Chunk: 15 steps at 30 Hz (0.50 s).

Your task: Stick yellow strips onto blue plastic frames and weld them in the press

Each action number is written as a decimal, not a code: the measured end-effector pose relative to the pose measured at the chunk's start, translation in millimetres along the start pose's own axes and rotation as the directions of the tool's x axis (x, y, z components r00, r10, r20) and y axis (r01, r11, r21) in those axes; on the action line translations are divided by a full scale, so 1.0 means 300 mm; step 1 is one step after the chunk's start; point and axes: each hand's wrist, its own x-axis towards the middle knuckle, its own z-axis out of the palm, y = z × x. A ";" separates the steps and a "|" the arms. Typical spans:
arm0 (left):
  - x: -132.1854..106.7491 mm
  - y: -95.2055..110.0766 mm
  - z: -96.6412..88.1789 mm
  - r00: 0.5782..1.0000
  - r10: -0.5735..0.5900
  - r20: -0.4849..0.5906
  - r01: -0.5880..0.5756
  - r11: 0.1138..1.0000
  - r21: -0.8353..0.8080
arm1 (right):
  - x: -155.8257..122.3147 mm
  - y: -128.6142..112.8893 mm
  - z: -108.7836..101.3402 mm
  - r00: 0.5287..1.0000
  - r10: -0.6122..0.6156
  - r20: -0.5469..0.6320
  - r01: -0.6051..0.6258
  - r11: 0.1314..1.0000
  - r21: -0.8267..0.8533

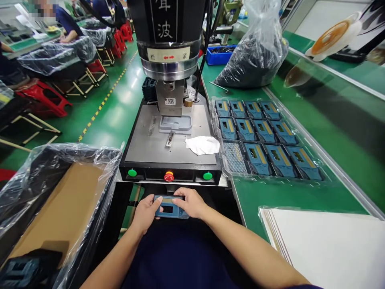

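Observation:
A blue plastic housing [173,212] with a dark rectangular window and a tan strip is held level in front of my body. My left hand [146,212] grips its left end, thumb on top. Around its right side and upper edge closes my right hand [191,202], fingers bent onto the part. Just beyond stands a press machine with a metal horn [170,98] above a grey fixture [175,124] on its steel plate. A white cloth [203,145] lies right of the fixture. Green buttons [207,176] and a red emergency stop [169,176] line the machine's front.
On the right bench, a clear tray [234,158] carries several similar housings; its near-left pocket holds none. Behind it sit a bag of dark parts [255,52] and a blue bin [221,55]. White sheets [331,241] lie nearby. A plastic-lined box [60,200] stands left. People sit farther away.

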 end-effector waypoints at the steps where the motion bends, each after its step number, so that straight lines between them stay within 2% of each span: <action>1: 0.001 0.001 -0.001 1.000 0.003 -0.002 -0.003 1.000 0.019 | -0.001 -0.002 0.001 1.000 0.008 0.002 -0.008 1.000 -0.008; 4: 0.001 0.005 -0.002 0.999 0.012 -0.032 -0.009 0.996 0.089 | -0.002 -0.002 0.013 1.000 -0.011 0.006 0.011 1.000 0.018; 6: -0.006 0.010 0.000 0.995 0.033 -0.096 -0.019 0.989 0.149 | -0.004 -0.001 0.027 0.998 -0.060 0.008 0.060 0.996 0.061; 9: -0.020 0.020 0.009 0.965 0.129 -0.228 -0.045 0.939 0.342 | -0.010 -0.002 0.046 0.992 -0.123 0.021 0.120 0.986 0.115; 11: -0.027 0.024 0.015 0.942 0.202 -0.268 -0.064 0.893 0.446 | -0.013 -0.003 0.054 0.988 -0.148 0.036 0.142 0.980 0.140; 15: -0.025 0.024 0.013 0.939 0.232 -0.253 -0.109 0.901 0.421 | -0.011 0.007 0.058 0.992 -0.120 0.042 0.112 0.981 0.156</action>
